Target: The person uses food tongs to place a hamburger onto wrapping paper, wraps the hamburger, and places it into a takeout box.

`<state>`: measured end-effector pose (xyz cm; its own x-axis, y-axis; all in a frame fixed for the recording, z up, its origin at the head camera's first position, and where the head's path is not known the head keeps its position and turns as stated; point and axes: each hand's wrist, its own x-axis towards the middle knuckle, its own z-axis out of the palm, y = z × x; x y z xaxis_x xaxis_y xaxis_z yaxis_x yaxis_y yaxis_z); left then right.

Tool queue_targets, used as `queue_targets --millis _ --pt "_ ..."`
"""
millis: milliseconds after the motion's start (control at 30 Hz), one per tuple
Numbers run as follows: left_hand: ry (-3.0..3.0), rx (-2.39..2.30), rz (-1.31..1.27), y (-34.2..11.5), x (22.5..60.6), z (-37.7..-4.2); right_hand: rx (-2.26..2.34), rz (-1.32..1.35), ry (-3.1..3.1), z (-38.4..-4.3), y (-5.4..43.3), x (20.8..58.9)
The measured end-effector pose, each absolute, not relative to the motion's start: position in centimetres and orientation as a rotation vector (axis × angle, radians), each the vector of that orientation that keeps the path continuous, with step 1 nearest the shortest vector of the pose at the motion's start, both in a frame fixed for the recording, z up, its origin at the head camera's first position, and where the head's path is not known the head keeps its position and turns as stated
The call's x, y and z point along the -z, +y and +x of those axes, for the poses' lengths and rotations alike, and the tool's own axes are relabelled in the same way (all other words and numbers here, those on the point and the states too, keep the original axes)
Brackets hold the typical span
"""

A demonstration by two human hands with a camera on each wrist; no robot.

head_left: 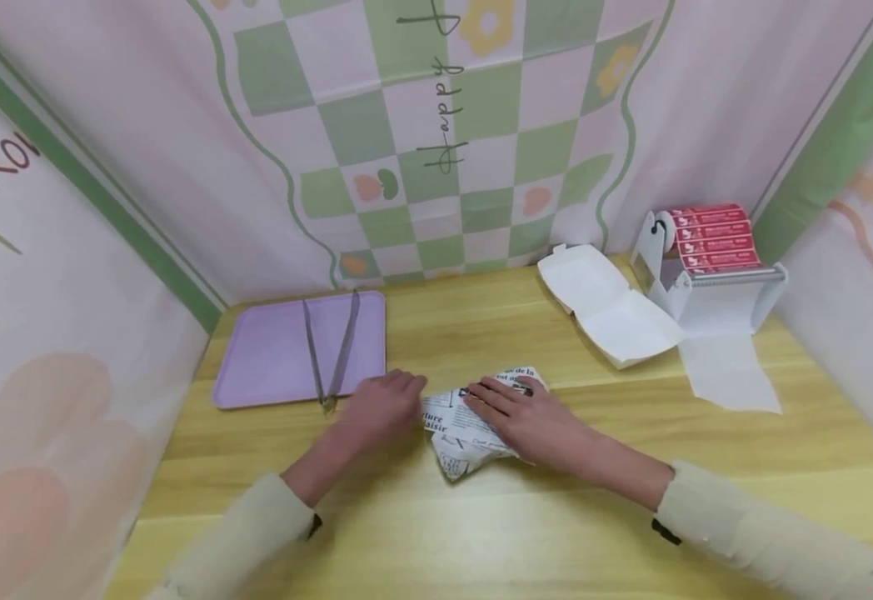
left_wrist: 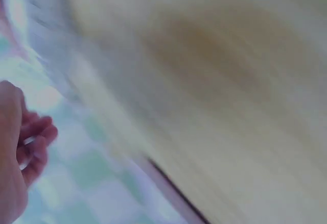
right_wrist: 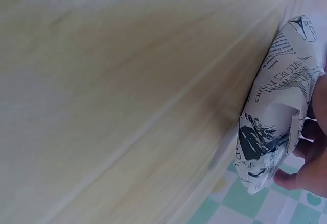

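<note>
A bundle folded in newspaper-print wrapping paper (head_left: 466,425) lies on the wooden table in front of the person; what is inside it is hidden. Across its top rests the right hand (head_left: 530,417), fingers extended and pressing on the paper. The right wrist view shows the same paper (right_wrist: 278,101) with the fingers along its side. At the bundle's left end is the left hand (head_left: 380,408), its fingers loosely bent. Nothing shows between the fingers of the left hand (left_wrist: 23,142) in the blurred left wrist view.
A purple tray (head_left: 264,358) with metal tongs (head_left: 342,350) on it stands at the back left. Back right lies an opened white paper box (head_left: 609,304), beside a label dispenser (head_left: 729,304) with a roll of red stickers (head_left: 714,237). A patterned curtain (head_left: 421,125) hangs behind the table.
</note>
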<state>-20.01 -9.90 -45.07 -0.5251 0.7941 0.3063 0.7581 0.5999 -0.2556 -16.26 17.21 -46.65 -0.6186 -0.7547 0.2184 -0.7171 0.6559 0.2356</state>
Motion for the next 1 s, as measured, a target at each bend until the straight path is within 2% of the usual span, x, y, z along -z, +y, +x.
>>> queue_targets --millis 167,300,633,1000 --pt "-2.492 -0.102 -1.469 -5.5 44.2 -16.7 0.148 1.137 -2.584 -16.2 17.2 46.6" --pt "-2.472 -0.23 -1.463 -4.6 45.6 -15.6 0.068 1.136 -2.637 -16.5 17.5 46.6" --pt "-2.355 -0.217 -1.397 -4.3 47.6 -15.5 -0.114 1.346 -2.692 -16.5 20.1 46.4" --pt "-2.343 -0.14 -1.448 -4.7 47.0 -15.9 -0.112 1.331 -2.762 -16.3 19.7 45.6"
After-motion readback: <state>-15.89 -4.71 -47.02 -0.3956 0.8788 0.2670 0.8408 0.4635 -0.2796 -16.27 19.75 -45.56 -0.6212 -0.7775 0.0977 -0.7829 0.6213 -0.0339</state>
